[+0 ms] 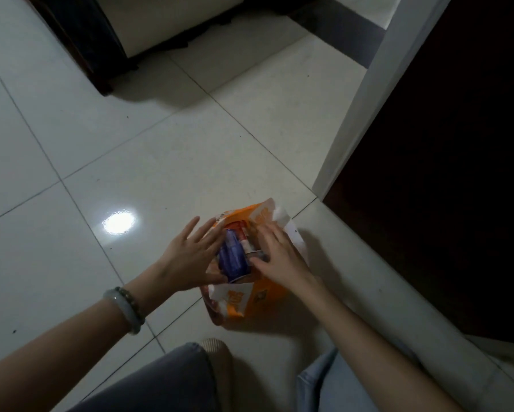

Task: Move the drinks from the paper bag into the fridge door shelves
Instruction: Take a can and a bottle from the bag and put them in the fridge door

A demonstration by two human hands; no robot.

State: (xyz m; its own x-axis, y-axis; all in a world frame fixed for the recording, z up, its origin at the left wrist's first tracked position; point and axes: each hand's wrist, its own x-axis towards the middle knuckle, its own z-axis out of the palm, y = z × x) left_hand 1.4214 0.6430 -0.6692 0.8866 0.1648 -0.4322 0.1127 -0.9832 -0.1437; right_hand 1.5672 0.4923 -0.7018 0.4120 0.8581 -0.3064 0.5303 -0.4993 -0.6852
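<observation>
An orange and white paper bag [258, 301] stands open on the tiled floor, just below centre. Inside it I see a purple-blue bottle [232, 257] and a drink with a red and white top [245, 236] beside it. My left hand [187, 257] rests flat against the bag's left rim, fingers spread, thumb by the purple bottle. On the bag's right rim lies my right hand [276, 254], fingers spread, with its fingertips at the opening. Neither hand grips a drink. The lower parts of the drinks are hidden inside the bag.
A dark opening with a pale frame [365, 93] fills the right side, with a raised pale sill [377, 281] along its base. Dark furniture [83, 46] stands at the top left. My knees [172, 382] are at the bottom edge.
</observation>
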